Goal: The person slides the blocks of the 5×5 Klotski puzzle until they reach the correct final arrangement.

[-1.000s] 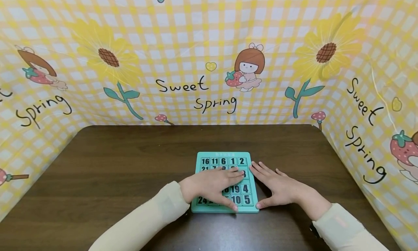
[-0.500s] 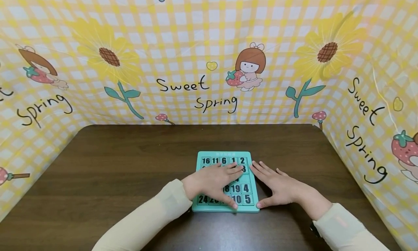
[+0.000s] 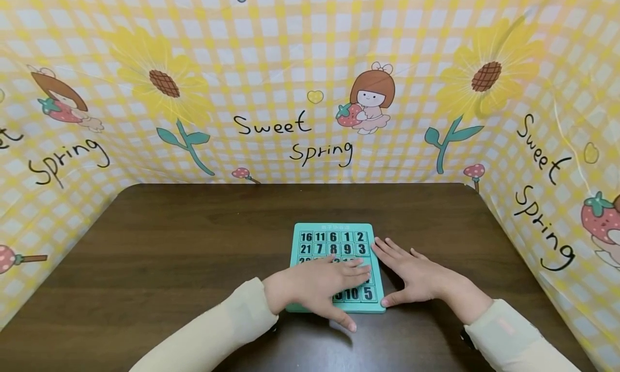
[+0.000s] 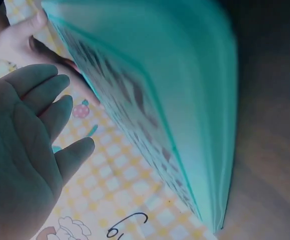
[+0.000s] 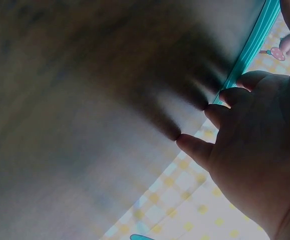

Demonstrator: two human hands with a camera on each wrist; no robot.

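Over the board point(image 3: 334, 226), I watched the left hand point(image 3: 317, 286), nearer the numbered tiles point(image 3: 333, 249), fingers straight, slightly parted, contact unclear; below them the board lay on the table point(image 3: 194, 243), long axis seemingly pointing away, tiles inside; at its right edge rested the right hand point(image 3: 416, 275), fingers wide.

Room to pass runs over the table point(image 3: 145, 243) toward its left edge and far corners, whereas the left hand point(image 3: 315, 286) spans the near part of the board point(image 3: 340, 243), the right hand point(image 3: 411, 275) bars its right side, and cloth point(image 3: 286, 54) walls the table's far edge.
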